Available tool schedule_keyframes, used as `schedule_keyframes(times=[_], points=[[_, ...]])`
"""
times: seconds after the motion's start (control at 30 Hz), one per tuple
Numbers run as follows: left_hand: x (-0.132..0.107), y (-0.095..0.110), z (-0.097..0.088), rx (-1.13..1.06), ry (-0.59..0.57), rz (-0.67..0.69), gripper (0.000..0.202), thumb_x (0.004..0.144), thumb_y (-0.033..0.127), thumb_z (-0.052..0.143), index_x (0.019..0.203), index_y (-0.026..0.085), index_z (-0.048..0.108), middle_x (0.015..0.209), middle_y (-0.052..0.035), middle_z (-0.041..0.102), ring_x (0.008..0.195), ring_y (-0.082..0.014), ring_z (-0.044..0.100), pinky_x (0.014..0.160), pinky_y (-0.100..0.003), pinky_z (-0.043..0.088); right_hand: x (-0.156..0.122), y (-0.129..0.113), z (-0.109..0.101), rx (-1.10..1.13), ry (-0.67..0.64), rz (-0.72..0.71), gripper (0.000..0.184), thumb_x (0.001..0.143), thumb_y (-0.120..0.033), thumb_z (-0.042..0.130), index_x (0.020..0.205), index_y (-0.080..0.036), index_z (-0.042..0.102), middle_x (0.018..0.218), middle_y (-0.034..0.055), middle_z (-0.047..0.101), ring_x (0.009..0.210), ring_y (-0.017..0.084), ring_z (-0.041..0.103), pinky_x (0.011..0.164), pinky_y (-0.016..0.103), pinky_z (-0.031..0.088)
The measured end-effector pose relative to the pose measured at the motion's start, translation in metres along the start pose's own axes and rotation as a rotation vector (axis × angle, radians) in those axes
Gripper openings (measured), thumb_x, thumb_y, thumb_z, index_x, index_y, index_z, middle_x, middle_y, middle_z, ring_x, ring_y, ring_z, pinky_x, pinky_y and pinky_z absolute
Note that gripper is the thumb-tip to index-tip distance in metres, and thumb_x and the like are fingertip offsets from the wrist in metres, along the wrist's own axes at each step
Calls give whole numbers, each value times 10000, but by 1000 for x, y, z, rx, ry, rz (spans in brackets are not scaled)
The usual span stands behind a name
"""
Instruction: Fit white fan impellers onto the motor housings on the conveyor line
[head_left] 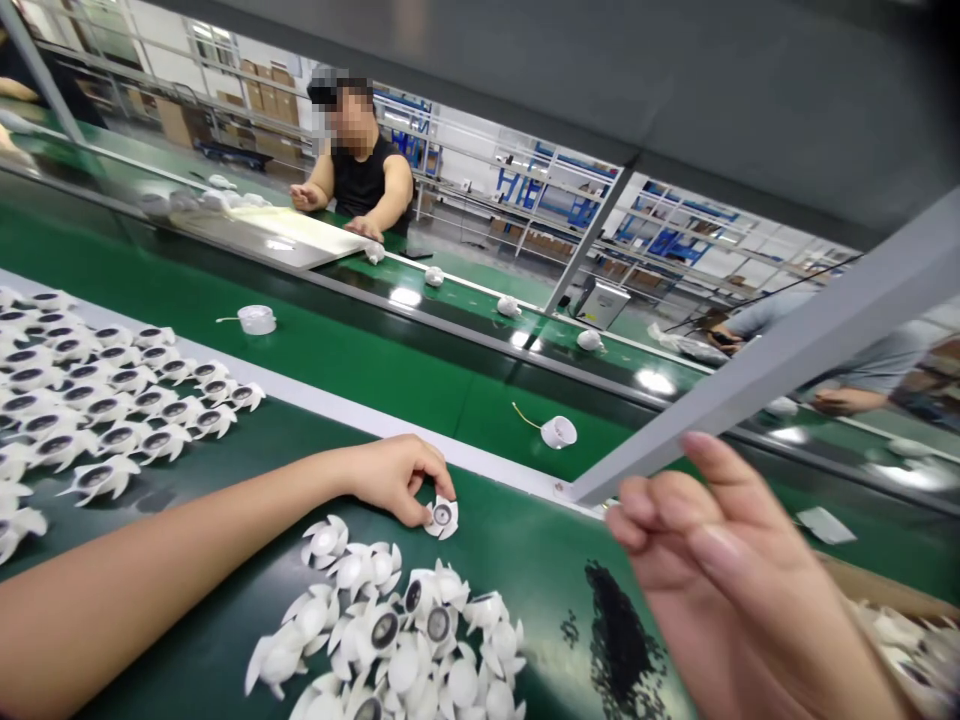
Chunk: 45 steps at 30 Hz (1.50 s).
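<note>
My left hand (397, 482) pinches the edge of a small white fan impeller (442, 517) with a dark round hub, at the table's far edge. Just below it lies a loose heap of similar white impellers (405, 665), some hub up, others turned over. On the right, my right hand (727, 550) is raised close to the camera, its fingers curled and one finger straighter. Whether anything small is in its fingers I cannot make out. Beneath and left of that hand, a pile of tiny black parts (619, 635) is spread on the green table (202, 560).
Rows of white impellers (105, 380) stand at left. Beyond the pale rail (322, 400), a green belt carries white round housings (559, 432) with wires. A grey post (772, 350) rises at right above a box (892, 590) of white parts. A co-worker (367, 170) sits across.
</note>
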<state>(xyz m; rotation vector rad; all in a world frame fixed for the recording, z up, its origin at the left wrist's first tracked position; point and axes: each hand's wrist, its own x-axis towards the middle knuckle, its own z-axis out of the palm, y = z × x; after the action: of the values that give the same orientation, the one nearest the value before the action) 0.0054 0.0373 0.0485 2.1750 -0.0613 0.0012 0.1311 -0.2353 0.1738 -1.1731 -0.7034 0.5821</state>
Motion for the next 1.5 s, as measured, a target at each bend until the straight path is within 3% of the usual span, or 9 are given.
schedule_keyframes(times=[0.13, 0.67, 1.03, 1.5], points=[[1, -1, -1, 10, -11, 7, 381, 628, 205, 787, 1008, 213, 765, 894, -5, 675, 539, -56, 497, 474, -157, 379, 12, 3, 12, 117, -14, 74, 358, 834, -285, 735, 1174, -295, 624, 791, -14, 595, 754, 123, 601, 720, 235, 568], [0, -2, -1, 1, -9, 32, 390, 635, 201, 790, 1024, 221, 765, 948, -7, 680, 564, -58, 500, 510, -166, 399, 10, 12, 24, 98, -55, 100, 302, 799, -305, 759, 1079, -292, 646, 769, -9, 588, 731, 135, 584, 688, 253, 553], [-1, 0, -1, -10, -10, 21, 389, 642, 196, 780, 1030, 218, 764, 948, -11, 683, 579, -63, 507, 505, -161, 391, -4, 9, 37, 76, -39, 65, 425, 746, -329, 822, 1125, -307, 630, 663, -39, 527, 649, 130, 567, 646, 271, 527], [-1, 2, -2, 4, -8, 14, 383, 643, 214, 778, 1025, 221, 766, 942, -13, 679, 577, -70, 513, 506, -171, 392, -5, 6, 34, 125, -118, 77, 379, 819, -304, 757, 1150, -346, 576, 688, -36, 537, 632, 123, 566, 603, 241, 505]])
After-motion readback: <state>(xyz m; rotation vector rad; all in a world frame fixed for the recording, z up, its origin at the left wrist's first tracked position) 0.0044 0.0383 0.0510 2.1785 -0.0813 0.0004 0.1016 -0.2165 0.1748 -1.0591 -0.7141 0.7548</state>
